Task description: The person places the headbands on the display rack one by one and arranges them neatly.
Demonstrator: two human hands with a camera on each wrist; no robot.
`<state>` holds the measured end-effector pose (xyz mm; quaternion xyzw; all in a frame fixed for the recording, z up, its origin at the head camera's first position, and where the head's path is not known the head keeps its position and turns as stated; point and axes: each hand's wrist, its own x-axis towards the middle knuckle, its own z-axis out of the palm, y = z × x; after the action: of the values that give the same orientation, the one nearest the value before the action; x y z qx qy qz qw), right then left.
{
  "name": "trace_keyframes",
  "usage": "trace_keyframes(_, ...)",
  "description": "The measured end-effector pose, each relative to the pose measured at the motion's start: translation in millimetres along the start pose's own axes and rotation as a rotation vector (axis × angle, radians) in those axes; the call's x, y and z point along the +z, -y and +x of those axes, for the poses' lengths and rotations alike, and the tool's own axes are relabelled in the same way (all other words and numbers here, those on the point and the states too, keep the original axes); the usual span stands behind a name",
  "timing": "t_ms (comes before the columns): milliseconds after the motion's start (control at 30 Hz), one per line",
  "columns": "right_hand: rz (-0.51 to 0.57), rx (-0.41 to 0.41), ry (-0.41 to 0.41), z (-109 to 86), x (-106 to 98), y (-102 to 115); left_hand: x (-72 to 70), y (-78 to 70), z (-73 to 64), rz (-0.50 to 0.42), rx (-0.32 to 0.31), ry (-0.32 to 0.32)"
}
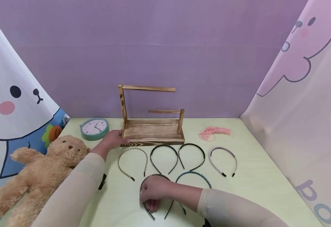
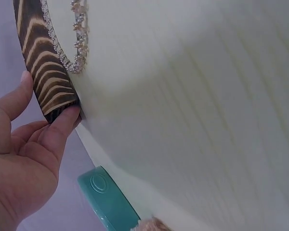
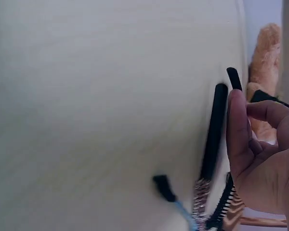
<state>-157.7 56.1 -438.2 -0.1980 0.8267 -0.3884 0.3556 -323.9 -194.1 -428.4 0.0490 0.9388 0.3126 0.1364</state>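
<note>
In the head view a wooden stand (image 1: 154, 142), a shallow tray with two posts and crossbars, sits at the back of the table. My left hand (image 1: 113, 138) holds its left end; the left wrist view puts fingers and thumb of the hand (image 2: 33, 159) around the corner of the striped wood (image 2: 48, 72). Near the front, my right hand (image 1: 155, 189) pinches one side of a dark headband (image 1: 148, 213), partly hidden behind the hand. The right wrist view has its black tip (image 3: 234, 78) poking past the fingertips. Beside it lies a blue beaded headband (image 1: 195, 173).
Before the stand lie a beaded pale headband (image 1: 132, 148), two black headbands (image 1: 163, 145) (image 1: 192, 145) and a white-and-dark one (image 1: 223, 148). A teal clock (image 1: 95, 129) and a teddy bear (image 1: 44, 173) are left; pink cord (image 1: 215, 132) lies right. Curtains surround the table.
</note>
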Motion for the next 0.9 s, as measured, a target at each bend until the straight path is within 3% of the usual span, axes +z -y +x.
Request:
trace_keyframes(133,-0.107,-0.048,-0.015,-12.0,-6.0,6.8,0.5,-1.2,-1.0,-0.008,-0.014,0.006)
trace_keyframes(233,-0.117,-0.065,-0.023,-21.8,-13.5,11.2,0.4,-1.0,-1.7,-0.011,-0.017,0.012)
trace_keyframes(433,-0.023,-0.079,-0.007,-37.9,-32.5,15.3,-0.4,-1.5,-3.0,-0.029,-0.015,0.02)
trace_keyframes(700,-0.013,-0.066,0.0,-52.5,-50.7,18.9,-0.6,-1.5,-2.4,-0.035,-0.025,0.015)
trace_keyframes(900,0.073,-0.111,0.015,-66.9,-67.6,26.9,0.0,-1.8,-2.3,-0.034,-0.024,0.016)
